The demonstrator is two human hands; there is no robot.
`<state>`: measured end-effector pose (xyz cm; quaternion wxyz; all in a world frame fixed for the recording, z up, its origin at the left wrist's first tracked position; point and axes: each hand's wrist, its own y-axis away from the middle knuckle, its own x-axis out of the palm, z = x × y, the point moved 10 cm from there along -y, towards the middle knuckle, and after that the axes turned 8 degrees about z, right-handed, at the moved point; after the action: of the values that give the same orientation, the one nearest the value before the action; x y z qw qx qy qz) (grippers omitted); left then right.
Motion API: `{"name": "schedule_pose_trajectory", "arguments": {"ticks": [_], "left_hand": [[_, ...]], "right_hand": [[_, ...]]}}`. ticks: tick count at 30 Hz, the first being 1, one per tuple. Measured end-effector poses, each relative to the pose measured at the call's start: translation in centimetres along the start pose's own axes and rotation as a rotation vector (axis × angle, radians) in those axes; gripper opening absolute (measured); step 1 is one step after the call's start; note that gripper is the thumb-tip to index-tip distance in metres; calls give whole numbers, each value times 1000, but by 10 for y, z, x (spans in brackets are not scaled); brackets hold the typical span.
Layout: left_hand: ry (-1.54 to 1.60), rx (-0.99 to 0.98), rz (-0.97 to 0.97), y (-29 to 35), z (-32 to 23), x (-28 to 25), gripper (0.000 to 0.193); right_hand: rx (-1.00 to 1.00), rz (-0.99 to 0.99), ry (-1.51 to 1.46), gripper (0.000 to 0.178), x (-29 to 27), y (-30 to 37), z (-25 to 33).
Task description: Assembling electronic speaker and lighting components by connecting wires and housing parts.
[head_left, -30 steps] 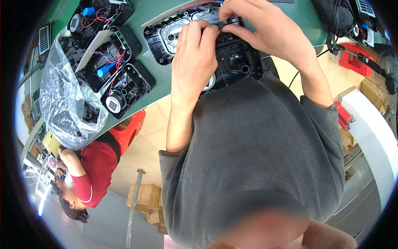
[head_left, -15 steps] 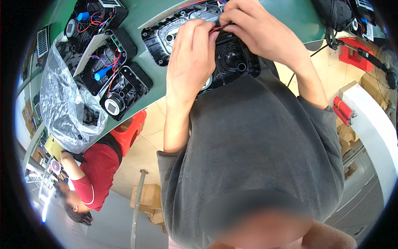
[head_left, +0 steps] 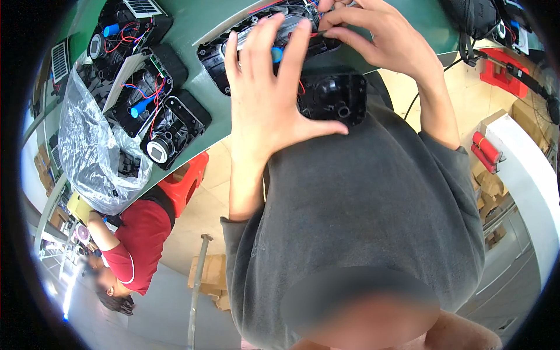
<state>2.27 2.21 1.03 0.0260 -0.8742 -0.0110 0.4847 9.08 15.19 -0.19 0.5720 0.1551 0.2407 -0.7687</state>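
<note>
My left hand [head_left: 265,96] is open, its fingers and thumb spread over two black plastic housing halves. The far half [head_left: 219,73] lies on the green table and has a metallic-looking inner part. Between my left fingers shows the end of a blue cylinder [head_left: 277,55]. The near half [head_left: 332,96], with a round recess, sits at the table edge against my body, partly under my left hand. My right hand [head_left: 388,38] pinches thin wires [head_left: 309,35] at the right end of the far half; the exact grip is partly hidden by the fingers.
To the left stand several similar opened housings [head_left: 175,125] with wires and blue cylinders, beside a clear plastic bag [head_left: 93,151] of black parts. A black bag [head_left: 475,26] lies at the right. A co-worker in a red shirt [head_left: 143,245] is near a red stool [head_left: 185,178].
My left hand has let go of the wires, spread its fingers and come down over the housings. The near half has shifted, and the blue cylinder now shows. My right hand stays by the wires.
</note>
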Motion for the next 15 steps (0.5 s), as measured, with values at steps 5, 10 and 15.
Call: {"name": "schedule_pose_trajectory", "arguments": {"ticks": [5, 10, 15], "left_hand": [[-93, -74, 83, 10, -8, 20, 142], [48, -4, -51, 9, 4, 17, 122], [67, 34, -75, 8, 6, 13, 121]], "right_hand": [[-479, -166, 73, 14, 2, 32, -4], [-569, -204, 66, 15, -4, 25, 12], [-218, -87, 62, 15, -11, 4, 33]]}}
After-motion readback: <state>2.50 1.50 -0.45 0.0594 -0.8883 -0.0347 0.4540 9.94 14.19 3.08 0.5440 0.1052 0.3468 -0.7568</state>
